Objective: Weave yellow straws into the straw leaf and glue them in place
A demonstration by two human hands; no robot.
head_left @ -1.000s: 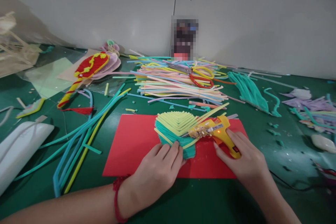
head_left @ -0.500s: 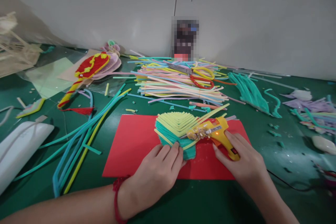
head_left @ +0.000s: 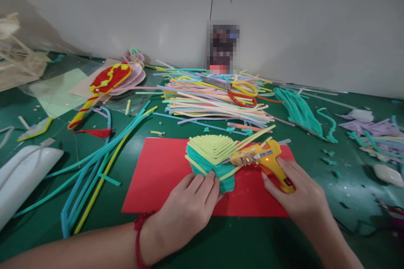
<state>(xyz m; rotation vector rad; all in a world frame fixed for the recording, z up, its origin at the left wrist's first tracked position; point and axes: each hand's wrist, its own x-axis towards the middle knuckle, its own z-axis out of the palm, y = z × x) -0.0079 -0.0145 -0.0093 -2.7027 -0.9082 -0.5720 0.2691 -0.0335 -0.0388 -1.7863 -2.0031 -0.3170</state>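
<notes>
Strips in pale yellow sit in nested V's across the far part of a teal piece, which lies near the middle of a red board. That far part looks done: the rows are close and even, points toward the near side. The near part shows bare teal, so by my reading a good share is left to cover. A couple of yellow ends run out past the right edge, longer than the outline, so trimming there also looks undone.

One bent strip stands apart, nearer than the finished rows, with a gap of teal between. The left hand has its fingers bunched narrow at the bend and seems to hold it there; the bend itself is hidden. It looks not yet joined to the rows.

The right hand is wrapped around a yellow glue gun, its nozzle pointing left at the gap beside the last row. Whether the tip touches, or glue is out, I cannot tell.
</notes>
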